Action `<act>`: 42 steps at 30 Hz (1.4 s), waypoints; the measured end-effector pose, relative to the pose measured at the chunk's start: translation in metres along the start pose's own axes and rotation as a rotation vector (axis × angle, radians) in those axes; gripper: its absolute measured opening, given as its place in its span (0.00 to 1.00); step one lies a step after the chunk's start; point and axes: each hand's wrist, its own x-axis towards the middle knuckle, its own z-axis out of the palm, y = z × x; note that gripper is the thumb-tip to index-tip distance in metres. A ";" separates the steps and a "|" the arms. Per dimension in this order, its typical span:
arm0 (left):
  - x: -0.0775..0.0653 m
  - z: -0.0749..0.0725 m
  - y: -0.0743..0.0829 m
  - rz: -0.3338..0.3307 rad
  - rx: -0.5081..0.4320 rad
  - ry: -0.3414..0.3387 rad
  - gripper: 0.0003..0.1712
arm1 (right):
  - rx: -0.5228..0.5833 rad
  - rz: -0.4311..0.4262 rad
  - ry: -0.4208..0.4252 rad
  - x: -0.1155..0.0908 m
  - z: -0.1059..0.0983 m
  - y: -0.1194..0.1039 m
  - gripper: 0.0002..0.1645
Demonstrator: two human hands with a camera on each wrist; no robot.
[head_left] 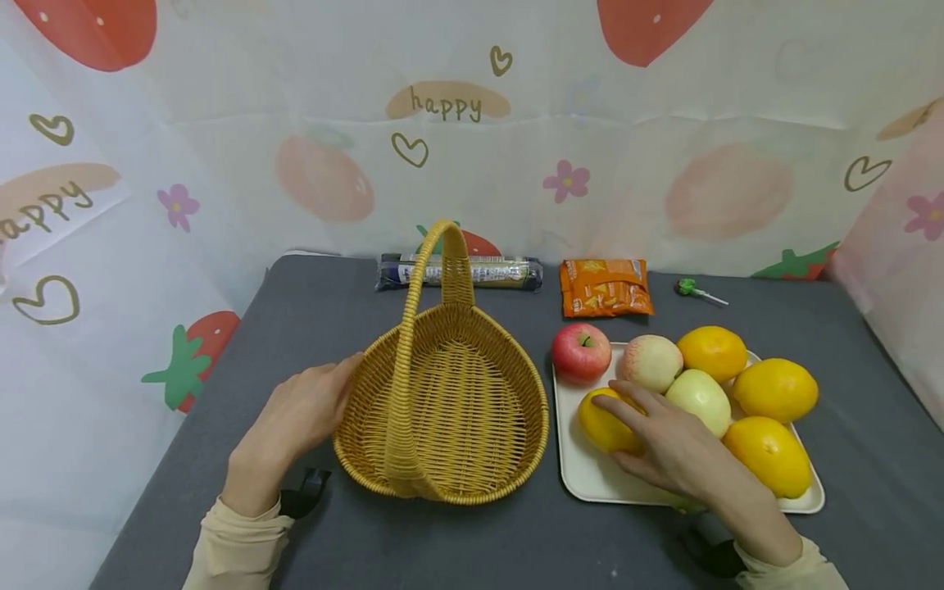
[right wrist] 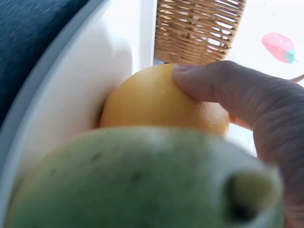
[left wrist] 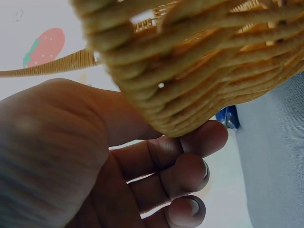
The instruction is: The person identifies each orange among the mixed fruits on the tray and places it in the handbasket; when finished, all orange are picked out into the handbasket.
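Holding the basket (head_left: 466,410) in the left grip (head_left: 311,403) and, right of the basket, a yellow fruit (head_left: 599,424) in the right grip (head_left: 673,438). Squeeze lightly from opposite sides; avoid nudging the green fruit (right wrist: 128,175).

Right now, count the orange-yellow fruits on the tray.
4 on the tray: the held fruit under the right hand, the far fruit at the back edge, the right-side fruit, and the near-right fruit below it. The hand could hide another.
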 end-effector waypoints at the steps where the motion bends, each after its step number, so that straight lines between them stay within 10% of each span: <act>1: 0.000 0.000 0.000 -0.001 0.000 -0.001 0.22 | 0.003 -0.005 0.004 -0.001 0.000 0.001 0.39; 26: 0.001 0.001 -0.001 0.007 0.001 0.011 0.22 | -0.040 -0.235 0.261 0.012 -0.044 -0.004 0.34; 42: 0.002 0.003 -0.002 0.007 -0.004 0.007 0.21 | -0.063 -0.329 0.236 0.036 -0.063 -0.021 0.35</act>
